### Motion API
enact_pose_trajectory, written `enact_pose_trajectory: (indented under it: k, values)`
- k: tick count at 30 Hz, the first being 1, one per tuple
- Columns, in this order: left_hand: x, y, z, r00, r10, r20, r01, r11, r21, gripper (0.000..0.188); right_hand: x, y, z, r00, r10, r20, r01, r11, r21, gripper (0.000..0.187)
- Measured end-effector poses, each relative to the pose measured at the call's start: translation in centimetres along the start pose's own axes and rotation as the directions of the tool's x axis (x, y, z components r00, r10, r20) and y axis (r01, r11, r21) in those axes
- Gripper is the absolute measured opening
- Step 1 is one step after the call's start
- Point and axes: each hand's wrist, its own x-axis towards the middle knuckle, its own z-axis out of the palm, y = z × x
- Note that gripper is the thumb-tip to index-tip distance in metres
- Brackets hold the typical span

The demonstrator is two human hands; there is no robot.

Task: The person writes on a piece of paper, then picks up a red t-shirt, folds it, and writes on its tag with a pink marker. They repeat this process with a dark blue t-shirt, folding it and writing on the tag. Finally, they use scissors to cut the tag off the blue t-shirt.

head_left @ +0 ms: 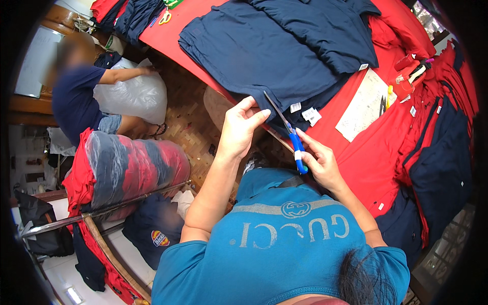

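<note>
A stack of navy garments (264,51) lies on the red-covered table before me. Thumb and forefinger of my left hand (239,127) are pinched together at the near edge of the navy cloth; a thread there would be too small to make out. In my right hand (321,161) is a pair of scissors (297,148) with blue handles. Their blades point up and away, over the garment's edge close to my left fingertips. White labels (312,116) stick out from the cloth just right of the blades.
Red and navy garments (437,152) are heaped at the right. A paper sheet (363,107) and a red holder with tools (404,86) sit on the table. Yellow-handled scissors (165,18) lie at the far edge. Leftward, a person (79,101) handles a white plastic sack (134,94) behind a wrapped bundle (137,168).
</note>
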Motion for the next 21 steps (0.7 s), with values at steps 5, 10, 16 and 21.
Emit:
enact_pose_trajectory:
  k: [5, 10, 16, 21]
  values:
    - [-0.2, 0.4, 0.2, 0.998, -0.044, 0.055, 0.041, 0.998, 0.044, 0.046, 1.1, -0.1, 0.1, 0.990, -0.143, 0.008, 0.143, 0.983, -0.115, 0.055]
    - [-0.1, 0.5, 0.3, 0.998, -0.061, 0.032, 0.060, 0.998, 0.016, 0.048, 1.7, -0.3, -0.1, 0.998, 0.051, 0.030, -0.053, 0.996, 0.076, 0.052]
    - [1.1, -0.3, -0.9, 0.997, -0.035, -0.075, 0.031, 0.998, -0.049, 0.030, 1.7, -0.1, -0.3, 0.998, 0.031, 0.048, -0.030, 0.999, -0.018, 0.052]
    - [0.8, 1.3, -0.1, 0.997, -0.083, 0.008, 0.083, 0.996, 0.015, 0.030, 3.0, -0.4, 0.2, 0.998, -0.060, 0.021, 0.061, 0.997, -0.052, 0.054]
